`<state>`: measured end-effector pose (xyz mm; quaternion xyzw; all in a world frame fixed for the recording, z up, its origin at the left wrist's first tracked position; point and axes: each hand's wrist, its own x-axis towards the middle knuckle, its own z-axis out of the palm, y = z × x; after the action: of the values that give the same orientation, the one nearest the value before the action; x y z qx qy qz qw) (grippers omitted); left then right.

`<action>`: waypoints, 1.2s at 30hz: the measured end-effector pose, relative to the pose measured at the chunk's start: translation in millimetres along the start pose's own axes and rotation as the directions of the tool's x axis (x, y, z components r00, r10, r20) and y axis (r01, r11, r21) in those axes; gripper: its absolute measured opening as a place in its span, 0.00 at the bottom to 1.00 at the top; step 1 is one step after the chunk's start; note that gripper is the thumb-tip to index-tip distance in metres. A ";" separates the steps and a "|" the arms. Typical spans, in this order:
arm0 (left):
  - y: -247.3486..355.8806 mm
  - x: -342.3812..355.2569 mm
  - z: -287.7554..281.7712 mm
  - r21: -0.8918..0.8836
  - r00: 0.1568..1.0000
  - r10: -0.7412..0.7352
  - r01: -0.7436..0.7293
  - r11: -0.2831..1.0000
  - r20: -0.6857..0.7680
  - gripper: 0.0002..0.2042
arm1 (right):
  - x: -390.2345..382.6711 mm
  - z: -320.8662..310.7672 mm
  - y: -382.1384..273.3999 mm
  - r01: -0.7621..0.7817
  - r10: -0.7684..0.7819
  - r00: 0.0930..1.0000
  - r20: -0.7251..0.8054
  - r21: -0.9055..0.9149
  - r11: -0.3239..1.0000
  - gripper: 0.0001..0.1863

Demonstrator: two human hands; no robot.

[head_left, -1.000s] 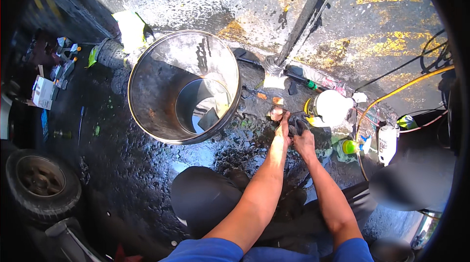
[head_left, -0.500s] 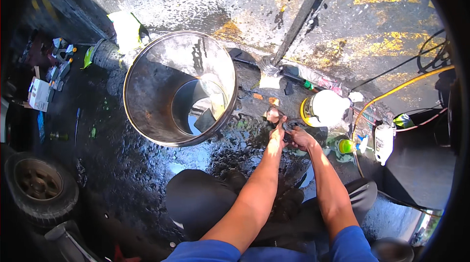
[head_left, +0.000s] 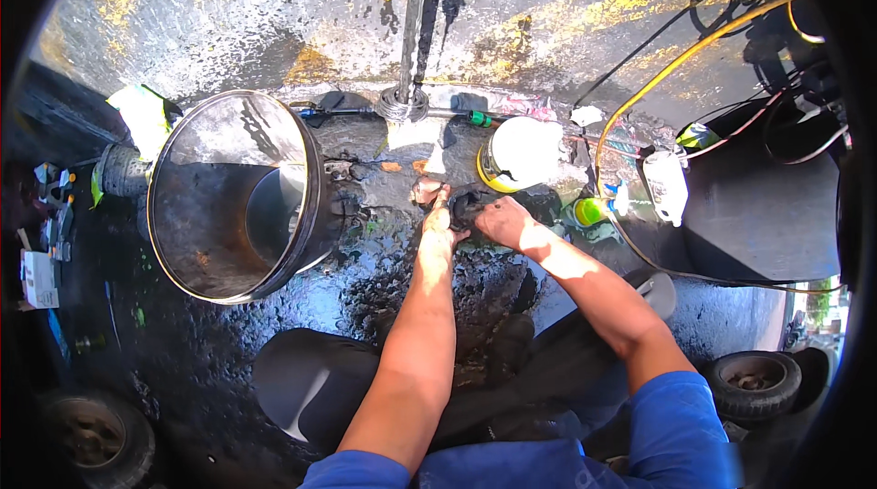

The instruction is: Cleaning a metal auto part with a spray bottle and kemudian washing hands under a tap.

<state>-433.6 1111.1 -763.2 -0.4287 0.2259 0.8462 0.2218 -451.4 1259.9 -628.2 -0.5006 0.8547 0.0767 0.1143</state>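
Low over the wet ground in front of me, my left hand (head_left: 439,211) is closed at the left side of a small black object (head_left: 467,207). Its thumb reaches under that object. My right hand (head_left: 505,221) is curled into a fist against the object's right side. Shadow and dirt hide what kind of thing it is, and the right fingertips do not show. A white bucket with a yellow band (head_left: 523,154) stands just beyond my right hand. To the left is a large open metal drum (head_left: 311,206), with dark liquid visible inside.
A bright green container (head_left: 589,210) and a white jug (head_left: 666,186) stand to the right. A yellow hose (head_left: 671,69) runs down past them. Against the stained wall leans a bar (head_left: 413,23). Wheels lie at the lower left (head_left: 91,434) and lower right (head_left: 753,381).
My view has swung to the right, so the drum and bucket sit further left. My right hand has drawn apart from my left and turned into a fist, its elbow swinging outward.
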 end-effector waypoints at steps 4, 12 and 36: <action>5.2 -13.8 8.1 0.036 0.999 0.019 -0.020 0.999 0.027 0.36 | -2.5 2.8 0.1 0.098 -0.104 0.994 -0.043 -0.112 0.989 0.07; -4.5 -11.0 4.6 0.159 0.999 -0.013 0.019 0.987 -0.036 0.35 | 26.2 28.7 -10.0 -0.295 0.228 0.953 0.197 0.457 0.839 0.11; -7.9 38.0 -1.4 0.003 0.983 -0.026 0.027 1.000 -0.180 0.53 | 18.3 18.5 -45.8 -0.596 0.726 0.656 0.204 0.731 0.333 0.14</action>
<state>-448.5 1123.6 -796.9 -0.5055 0.2417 0.8004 0.2130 -417.8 1226.7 -651.7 -0.0182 0.9386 -0.2815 0.1988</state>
